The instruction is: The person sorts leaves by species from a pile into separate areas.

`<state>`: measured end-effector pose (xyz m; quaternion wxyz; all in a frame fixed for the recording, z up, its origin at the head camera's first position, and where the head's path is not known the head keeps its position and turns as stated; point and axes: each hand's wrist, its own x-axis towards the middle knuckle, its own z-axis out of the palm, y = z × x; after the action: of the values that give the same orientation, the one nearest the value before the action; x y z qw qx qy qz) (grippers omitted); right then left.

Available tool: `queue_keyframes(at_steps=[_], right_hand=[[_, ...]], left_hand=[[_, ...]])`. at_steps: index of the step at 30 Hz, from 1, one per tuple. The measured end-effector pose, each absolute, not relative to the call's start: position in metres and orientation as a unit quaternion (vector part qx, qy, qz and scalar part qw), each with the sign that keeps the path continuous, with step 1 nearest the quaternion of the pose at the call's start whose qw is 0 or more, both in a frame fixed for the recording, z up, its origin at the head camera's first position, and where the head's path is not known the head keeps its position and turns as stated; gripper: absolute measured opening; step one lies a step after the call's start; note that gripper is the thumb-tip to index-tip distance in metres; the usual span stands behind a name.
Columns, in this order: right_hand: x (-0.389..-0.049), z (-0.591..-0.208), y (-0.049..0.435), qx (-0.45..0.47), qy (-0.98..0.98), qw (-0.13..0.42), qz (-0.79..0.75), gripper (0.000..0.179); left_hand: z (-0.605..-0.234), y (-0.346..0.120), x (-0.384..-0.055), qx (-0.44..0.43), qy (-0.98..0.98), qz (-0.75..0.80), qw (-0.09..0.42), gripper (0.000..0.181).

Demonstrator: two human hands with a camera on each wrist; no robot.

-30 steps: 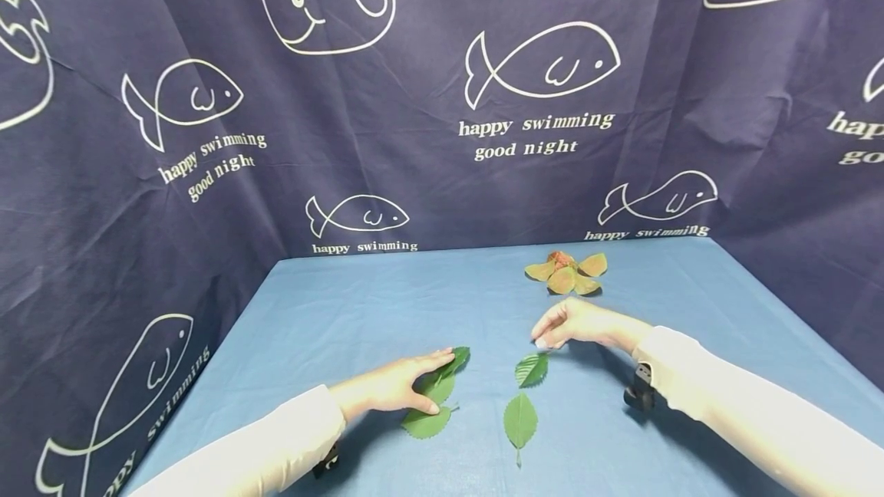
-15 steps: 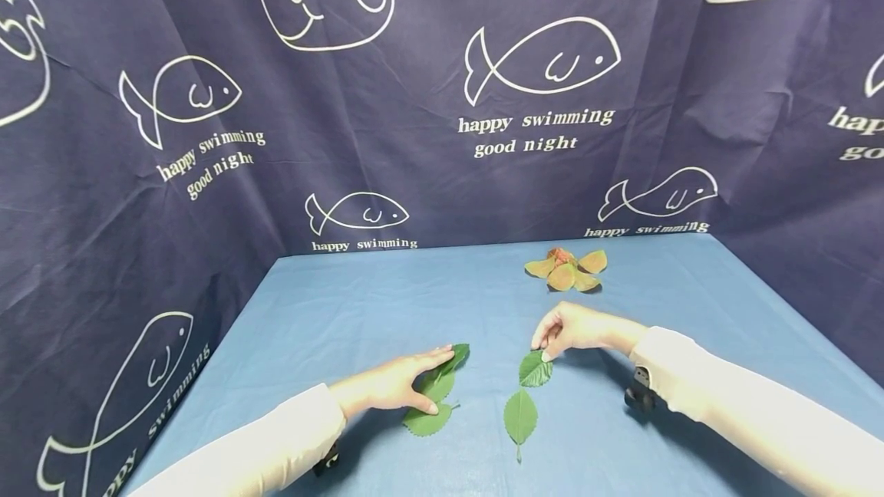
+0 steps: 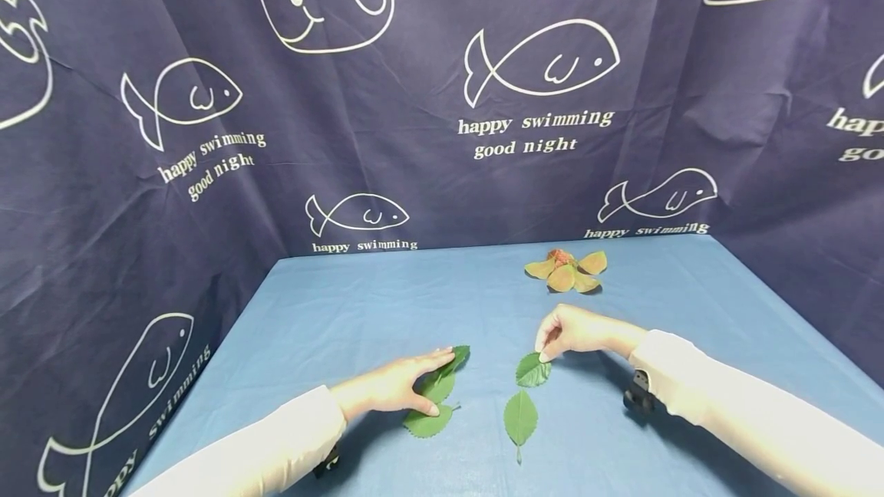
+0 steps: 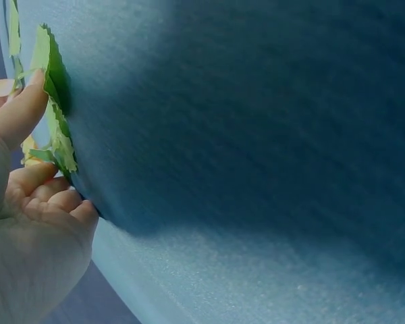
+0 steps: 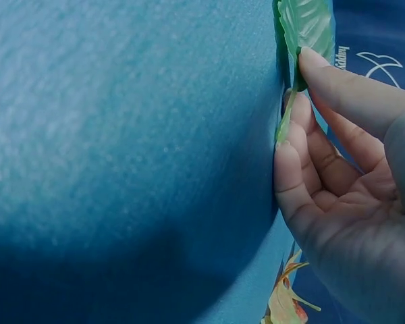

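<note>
My right hand (image 3: pixel 573 330) pinches a glossy green leaf (image 3: pixel 532 371) near its stem between thumb and fingers; the right wrist view shows the thumb on the leaf's base (image 5: pixel 307 34). Just in front of that leaf, a second green leaf (image 3: pixel 521 416) lies flat, its stem toward me. On the left, my left hand (image 3: pixel 394 383) rests with fingers extended over several green leaves. A lower leaf (image 3: pixel 426 424) lies under the thumb, and a darker leaf (image 3: pixel 463 357) shows past the fingertips. Part of this group is hidden by the hand.
Toward the back right of the blue-covered table (image 3: pixel 359 297), several yellow-orange leaves (image 3: pixel 562 276) lie around a reddish piece (image 3: pixel 561 256). A dark blue curtain (image 3: pixel 428 83) with white fish and whale drawings stands behind the table and along both sides.
My right hand has moved from the leaf's stem onto its base, and the leaf has turned slightly. My left hand has stayed on its leaves.
</note>
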<state>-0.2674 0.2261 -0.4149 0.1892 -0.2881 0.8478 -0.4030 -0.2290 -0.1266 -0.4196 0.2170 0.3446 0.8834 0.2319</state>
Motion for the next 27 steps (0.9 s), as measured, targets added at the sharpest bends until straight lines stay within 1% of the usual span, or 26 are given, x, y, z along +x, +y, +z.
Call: queue_keyframes(at_steps=[15, 27], right_hand=[[-0.274, -0.419, 0.224, -0.271, 0.824, 0.205, -0.454, 0.015], [-0.282, -0.420, 0.220, -0.258, 0.796, 0.208, -0.506, 0.021]], left_hand=[[-0.416, -0.126, -0.227, 0.341, 0.881, 0.240, 0.222, 0.084], [-0.421, -0.127, -0.230, 0.345, 0.877, 0.248, 0.226, 0.083]])
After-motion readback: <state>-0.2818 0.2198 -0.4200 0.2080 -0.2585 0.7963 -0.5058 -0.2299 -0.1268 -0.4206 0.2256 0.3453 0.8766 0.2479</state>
